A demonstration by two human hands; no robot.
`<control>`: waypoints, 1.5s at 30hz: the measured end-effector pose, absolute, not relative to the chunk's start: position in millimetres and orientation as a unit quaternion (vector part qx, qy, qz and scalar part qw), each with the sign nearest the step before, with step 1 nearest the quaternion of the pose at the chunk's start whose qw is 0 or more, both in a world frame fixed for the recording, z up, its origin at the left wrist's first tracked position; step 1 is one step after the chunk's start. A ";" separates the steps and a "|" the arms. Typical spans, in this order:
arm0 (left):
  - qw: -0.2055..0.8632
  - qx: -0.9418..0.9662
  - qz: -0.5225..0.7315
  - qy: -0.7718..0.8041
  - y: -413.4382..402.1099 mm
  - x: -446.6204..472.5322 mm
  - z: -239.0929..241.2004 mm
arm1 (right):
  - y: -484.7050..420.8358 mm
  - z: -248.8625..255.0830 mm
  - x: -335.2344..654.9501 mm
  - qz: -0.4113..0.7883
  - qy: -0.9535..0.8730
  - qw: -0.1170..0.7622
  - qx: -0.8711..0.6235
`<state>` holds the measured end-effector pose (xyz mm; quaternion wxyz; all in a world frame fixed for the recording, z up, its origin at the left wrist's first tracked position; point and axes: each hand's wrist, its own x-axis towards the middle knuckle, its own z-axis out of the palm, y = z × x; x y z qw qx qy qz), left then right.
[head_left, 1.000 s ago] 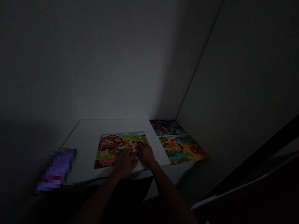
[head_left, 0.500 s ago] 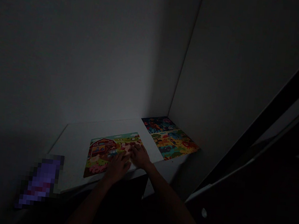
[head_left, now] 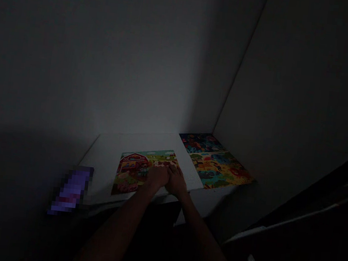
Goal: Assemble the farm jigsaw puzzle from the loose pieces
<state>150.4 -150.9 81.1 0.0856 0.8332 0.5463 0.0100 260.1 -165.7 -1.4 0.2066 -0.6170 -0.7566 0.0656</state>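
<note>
A bright farm-scene picture [head_left: 130,169] with a red barn lies on the white table. My left hand [head_left: 158,177] is on its right part with the fingers curled in; what they hold, if anything, is hidden. Touching it on the right is my right hand [head_left: 177,182], its fingers laid out over the picture's lower right corner. Both hands cover that corner. The dim light hides fine detail there.
Right of the farm picture lies a yellow and green animal-scene picture [head_left: 220,169], with a dark blue picture [head_left: 200,142] behind it. A blurred purple item [head_left: 71,190] is at the left end of the white table [head_left: 102,151]. Walls [head_left: 148,81] stand behind and to the right.
The camera view has shifted, so the table sits farther right. My left hand has moved closer against my right hand, and its fingers have curled in. The pictures lie as before.
</note>
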 end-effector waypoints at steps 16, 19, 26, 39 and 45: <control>0.007 0.774 0.153 0.615 -139.0 63.8 32.9 | -160.8 -17.5 260.6 0.033 -0.741 0.282 -0.609; 0.006 0.802 0.202 0.561 -133.7 18.8 12.6 | -160.6 -17.0 261.4 0.037 -0.742 0.285 -0.606; 0.033 0.820 0.267 0.505 -135.6 -19.2 -10.5 | -162.7 -11.6 266.8 0.040 -0.751 0.273 -0.600; -0.020 0.860 0.235 0.453 -150.7 -10.9 -14.8 | -178.3 -14.0 295.5 0.015 -0.754 0.271 -0.598; 0.010 0.869 0.245 0.429 -153.6 -10.8 -11.5 | -183.0 -13.7 304.1 0.014 -0.762 0.258 -0.594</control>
